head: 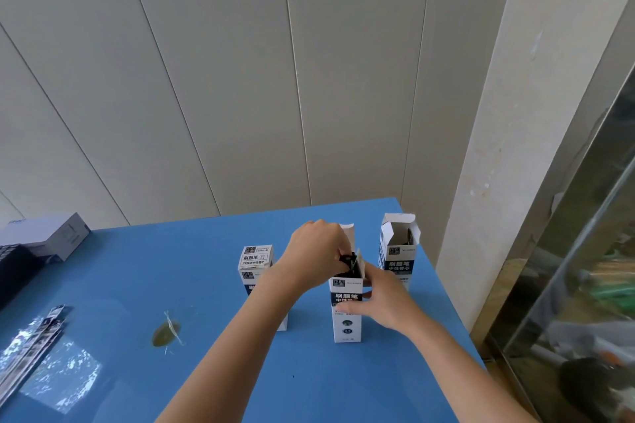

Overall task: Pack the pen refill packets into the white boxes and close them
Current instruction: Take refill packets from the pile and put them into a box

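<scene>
Two hands, one box?

Yes. Right hand (381, 302) is gripping the middle white box (347, 330), steadying it, while left hand (319, 251) is pinching a dark refill packet (348, 259), feeding it into the open top.

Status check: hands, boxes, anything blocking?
Left hand pinching refill packet into middle box; right hand holding that box. Left box closed, far box open. Spare packets lying far left; nothing blocking.
</scene>
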A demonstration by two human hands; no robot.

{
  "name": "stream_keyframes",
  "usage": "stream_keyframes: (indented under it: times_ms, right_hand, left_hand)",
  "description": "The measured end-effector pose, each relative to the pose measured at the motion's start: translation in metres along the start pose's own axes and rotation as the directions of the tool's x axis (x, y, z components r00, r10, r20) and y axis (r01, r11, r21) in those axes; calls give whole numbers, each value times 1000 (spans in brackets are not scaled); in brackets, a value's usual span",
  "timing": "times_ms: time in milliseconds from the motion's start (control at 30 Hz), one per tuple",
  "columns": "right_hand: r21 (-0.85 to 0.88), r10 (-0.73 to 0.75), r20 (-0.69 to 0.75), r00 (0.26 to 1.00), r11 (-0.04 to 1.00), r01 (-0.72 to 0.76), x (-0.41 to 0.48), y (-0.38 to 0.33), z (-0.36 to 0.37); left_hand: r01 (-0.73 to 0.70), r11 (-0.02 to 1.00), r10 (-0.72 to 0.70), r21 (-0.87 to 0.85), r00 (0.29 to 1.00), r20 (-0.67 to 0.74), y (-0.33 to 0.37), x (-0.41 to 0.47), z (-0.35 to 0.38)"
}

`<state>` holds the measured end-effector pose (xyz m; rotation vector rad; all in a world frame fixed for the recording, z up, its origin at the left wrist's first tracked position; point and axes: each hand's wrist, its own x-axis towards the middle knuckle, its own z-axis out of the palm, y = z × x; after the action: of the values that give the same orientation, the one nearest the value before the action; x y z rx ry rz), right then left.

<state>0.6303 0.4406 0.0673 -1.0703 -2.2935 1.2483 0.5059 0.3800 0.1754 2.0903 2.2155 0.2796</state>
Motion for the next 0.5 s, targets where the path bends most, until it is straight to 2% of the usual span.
stream_keyframes:
  times_ms: [100, 233, 367, 500]
  right_hand:
    - [4, -7, 4, 1000, 1000, 7, -1, -1, 0]
    - [-2, -15, 8, 1000, 1000, 15, -2, -3, 0]
    - [4, -7, 7, 1000, 1000, 6, -3, -2, -1]
    - [-1, -6, 7, 1000, 1000, 6, -2, -2, -1]
  left_hand:
    - [13, 992, -20, 124, 998, 55, 2, 5, 6]
    - [-73, 971, 56, 228, 995, 84, 6, 6, 9]
    - [-58, 977, 47, 207, 997, 58, 3, 5, 4]
    - [-1, 996, -5, 90, 998, 57, 5, 4, 7]
